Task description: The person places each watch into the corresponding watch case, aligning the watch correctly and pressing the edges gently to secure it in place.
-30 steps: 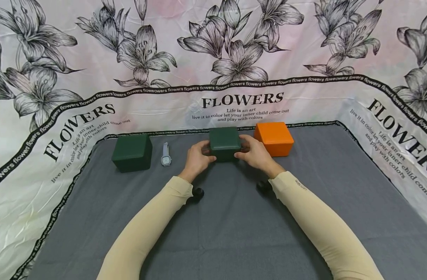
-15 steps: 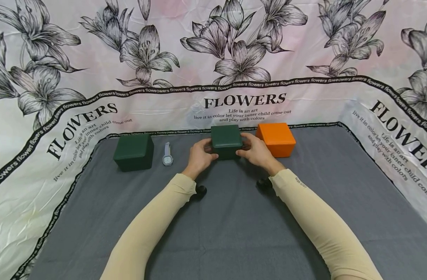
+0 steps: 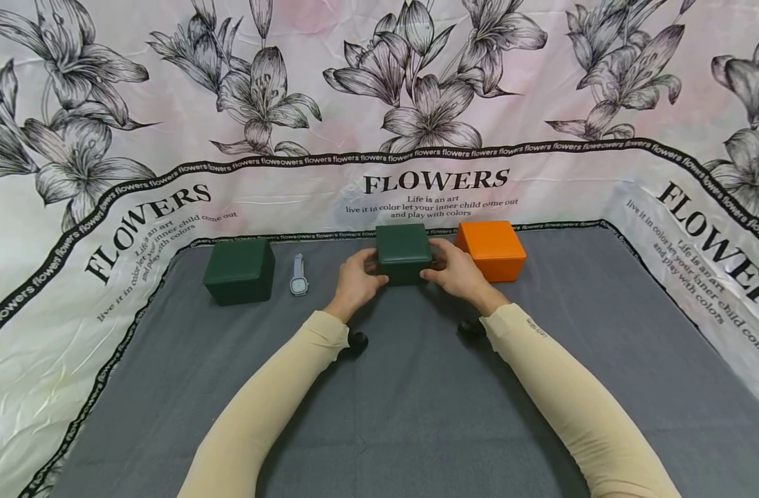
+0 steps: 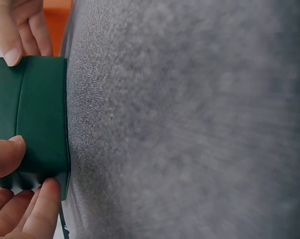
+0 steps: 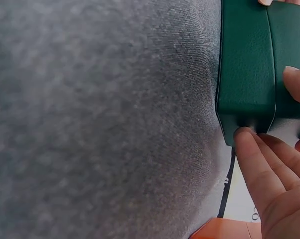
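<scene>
A dark green lidded box point(image 3: 404, 243) sits at the back middle of the grey cloth, held from both sides. My left hand point(image 3: 353, 282) grips its left side; in the left wrist view the thumb point(image 4: 5, 158) lies on the front face and the fingers point(image 4: 44, 209) on the side. My right hand point(image 3: 459, 277) holds the right side the same way, its fingertips point(image 5: 245, 142) against the side and thumb point(image 5: 298, 84) near the lid seam. The lid is down, so the inside is hidden.
An orange box point(image 3: 491, 249) stands just right of the held box. To the left lie a pale-strapped wristwatch point(image 3: 298, 285) and a second green box point(image 3: 239, 273). A flower-printed curtain point(image 3: 435, 187) rises behind the grey cloth point(image 3: 404, 401).
The middle green box has shifted slightly back, with both hands still around it. The other boxes and the watch stay put; the whole view drifts a little.
</scene>
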A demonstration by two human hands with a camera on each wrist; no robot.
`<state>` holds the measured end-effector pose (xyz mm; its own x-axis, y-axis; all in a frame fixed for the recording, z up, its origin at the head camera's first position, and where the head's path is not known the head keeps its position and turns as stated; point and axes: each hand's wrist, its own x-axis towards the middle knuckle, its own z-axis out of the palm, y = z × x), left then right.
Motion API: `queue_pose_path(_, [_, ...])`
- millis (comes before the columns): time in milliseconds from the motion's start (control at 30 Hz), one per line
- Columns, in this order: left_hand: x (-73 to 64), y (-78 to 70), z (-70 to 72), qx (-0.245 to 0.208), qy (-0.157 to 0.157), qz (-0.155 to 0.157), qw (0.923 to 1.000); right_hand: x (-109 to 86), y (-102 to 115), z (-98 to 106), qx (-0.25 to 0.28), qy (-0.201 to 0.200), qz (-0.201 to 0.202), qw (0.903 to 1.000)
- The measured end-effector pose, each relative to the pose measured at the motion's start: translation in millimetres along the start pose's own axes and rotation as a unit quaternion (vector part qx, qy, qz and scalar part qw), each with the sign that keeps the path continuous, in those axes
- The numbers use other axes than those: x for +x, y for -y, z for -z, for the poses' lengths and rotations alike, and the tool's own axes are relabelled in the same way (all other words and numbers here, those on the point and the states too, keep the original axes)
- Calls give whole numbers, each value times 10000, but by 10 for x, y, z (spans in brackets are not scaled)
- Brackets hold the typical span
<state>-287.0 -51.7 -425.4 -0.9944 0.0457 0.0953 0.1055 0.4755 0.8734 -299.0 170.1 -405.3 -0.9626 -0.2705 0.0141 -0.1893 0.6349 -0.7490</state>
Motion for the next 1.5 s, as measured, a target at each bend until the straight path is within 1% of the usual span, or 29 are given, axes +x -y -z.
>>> queue_pose_path(133, [-40,3,25,-50,4,-107,9999,-70,19,5,-21,-22,52,10000])
queue_pose_path(267, [-117,7,77,-167,-24,-168,9997,-177,43,11,-8,-115,154,9998])
queue_pose_path(500, [-289,19,224,-197,-33,-150,9997,-332,74,-10,3,-410,407,9983])
queue_pose_path(633, [-378,32,315,-246,-38,-176,9995,-401,127,-31,-25,-545,477,9974])
queue_pose_path(733, [-443,37,383,-376,-35,-266,9989,-436,170,-48,-57,-668,489,9965])
queue_pose_path(833, [-509,44,452,-502,-4,-351,9981,-454,219,-75,-53,-740,614,9954])
queue_pose_path(967, [-598,54,549,-529,20,-439,9976,-467,302,-147,-2,-636,875,9941])
queue_pose_path(1133, [-683,84,668,-426,-124,-534,9976,-460,425,-266,91,-484,1144,9922])
queue_pose_path(1233, [-733,108,739,-344,-210,-574,9975,-451,502,-342,110,-382,1239,9915])
queue_pose_path(1367, [-798,140,832,-248,-239,-622,9975,-439,609,-441,100,-262,1304,9911])
queue_pose_path(1500, [-844,176,923,-182,-319,-555,9978,-412,713,-545,83,-143,1390,9901])
